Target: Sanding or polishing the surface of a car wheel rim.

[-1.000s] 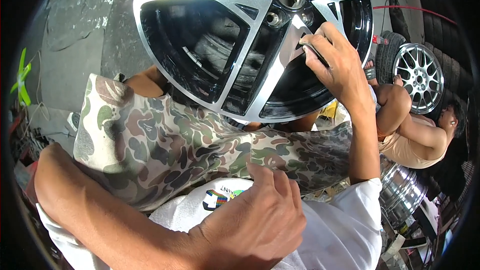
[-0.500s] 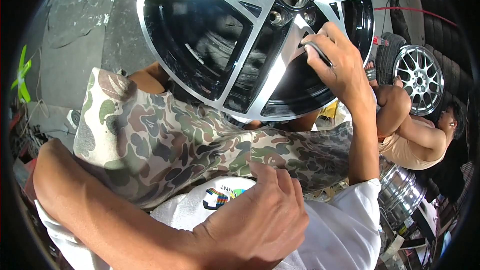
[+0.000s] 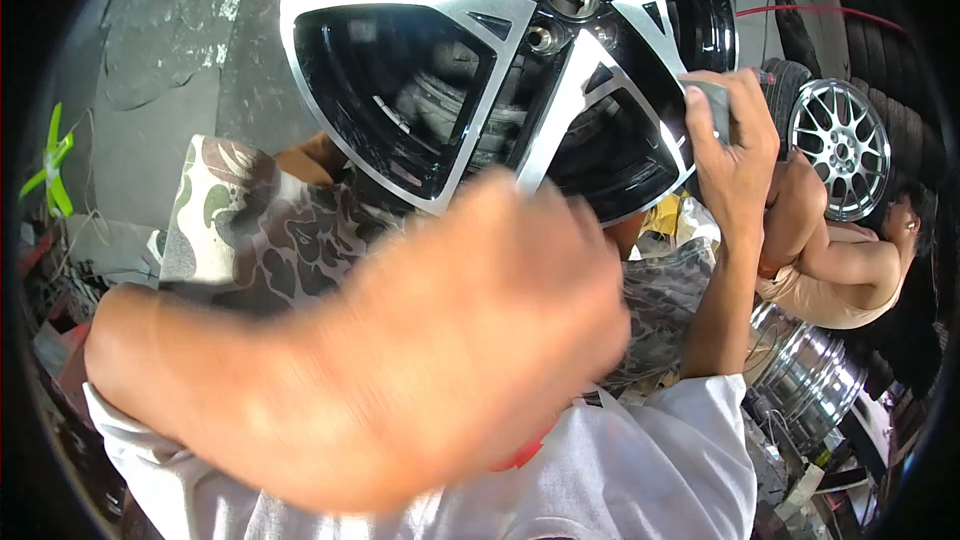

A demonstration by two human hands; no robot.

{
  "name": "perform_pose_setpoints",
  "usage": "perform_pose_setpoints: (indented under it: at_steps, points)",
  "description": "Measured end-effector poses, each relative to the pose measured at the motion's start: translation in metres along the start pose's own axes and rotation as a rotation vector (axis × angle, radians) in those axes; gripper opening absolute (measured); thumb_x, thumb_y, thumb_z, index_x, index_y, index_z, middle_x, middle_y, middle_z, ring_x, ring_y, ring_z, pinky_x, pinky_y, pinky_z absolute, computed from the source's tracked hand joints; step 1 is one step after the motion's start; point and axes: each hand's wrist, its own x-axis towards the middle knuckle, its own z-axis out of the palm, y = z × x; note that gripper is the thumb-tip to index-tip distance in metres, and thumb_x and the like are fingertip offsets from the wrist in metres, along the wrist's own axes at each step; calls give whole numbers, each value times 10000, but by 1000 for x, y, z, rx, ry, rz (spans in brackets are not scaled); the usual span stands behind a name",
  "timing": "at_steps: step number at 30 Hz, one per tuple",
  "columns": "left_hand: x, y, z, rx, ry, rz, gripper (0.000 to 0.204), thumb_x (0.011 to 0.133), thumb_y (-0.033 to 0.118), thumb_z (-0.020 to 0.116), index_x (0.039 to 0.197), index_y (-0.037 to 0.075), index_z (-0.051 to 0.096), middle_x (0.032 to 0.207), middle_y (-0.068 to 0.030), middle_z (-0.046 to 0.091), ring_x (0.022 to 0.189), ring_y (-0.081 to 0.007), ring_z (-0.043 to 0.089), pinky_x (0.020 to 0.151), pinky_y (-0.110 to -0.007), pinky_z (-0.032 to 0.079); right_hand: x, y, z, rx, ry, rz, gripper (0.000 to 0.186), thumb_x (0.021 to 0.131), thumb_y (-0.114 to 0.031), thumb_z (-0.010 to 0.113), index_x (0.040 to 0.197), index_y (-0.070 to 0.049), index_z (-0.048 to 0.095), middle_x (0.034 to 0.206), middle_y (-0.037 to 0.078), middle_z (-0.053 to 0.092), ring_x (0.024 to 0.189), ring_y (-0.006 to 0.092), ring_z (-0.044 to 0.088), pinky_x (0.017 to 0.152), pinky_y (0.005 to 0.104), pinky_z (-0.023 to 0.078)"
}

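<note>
A black and silver alloy wheel (image 3: 590,145) lies in front of my lap, its polished spokes facing up. My right hand (image 3: 742,150) is at the wheel's right edge. Between its thumb and fingers is a flat grey pad (image 3: 714,108), perhaps sandpaper, close to the outer rim. My left hand (image 3: 500,310) passes over my lap, near the wheel's lower edge. Motion smears its fingers, so whether it holds anything does not show. It hides part of my camouflage shorts (image 3: 225,210) and the wheel's lower rim.
To the right, another person (image 3: 840,275) sits by a silver multi-spoke wheel (image 3: 842,148). Stacked dark tyres (image 3: 868,50) line the far right, with a shiny rim barrel (image 3: 810,375) below. A red hose (image 3: 820,10) runs past the tyres. A bright green object (image 3: 55,165) is at left.
My right hand has moved right, from a spoke to the wheel's outer edge, still with the grey pad. My left hand has risen toward the wheel and is blurred.
</note>
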Motion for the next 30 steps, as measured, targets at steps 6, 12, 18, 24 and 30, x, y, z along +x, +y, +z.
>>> perform_pose_setpoints:
  at_steps: [6,12,18,24,30]
  points:
    - [5,-85,-38,453,151,-387,339,955,225,803,1210,6,752,1241,-187,742,1206,-397,682,1060,-489,528,-59,37,-11,169,215,346,171,1067,-132,702,1152,10,743,976,56,668,902,134,609,851,288,490]
    - [-18,-151,-42,562,204,-541,581,888,252,865,1378,15,661,1359,-189,703,1321,-392,634,1140,-467,501,-84,48,8,262,442,493,243,1096,-206,692,1189,16,724,1103,86,739,1004,154,662,957,304,518]
    - [-1,-184,-34,633,158,-593,1081,692,410,986,1595,101,481,1577,-205,533,1511,-407,469,1242,-480,438,-140,89,37,728,544,815,304,1114,-265,649,1218,19,629,981,95,694,855,164,671,790,303,551]
    - [2,-212,-44,596,30,-717,1307,604,586,996,1663,103,402,1667,-242,453,1596,-404,378,1308,-495,363,-155,44,72,1282,516,1109,452,1157,-321,488,1440,32,483,1239,304,698,1099,403,755,980,510,641]
    - [15,-225,-44,553,-198,-778,1408,590,642,969,1645,-63,359,1686,-263,439,1576,-388,427,1304,-421,366,-151,30,101,1515,490,1114,392,1151,-331,476,1358,-2,529,1315,314,681,1149,430,739,985,541,640]
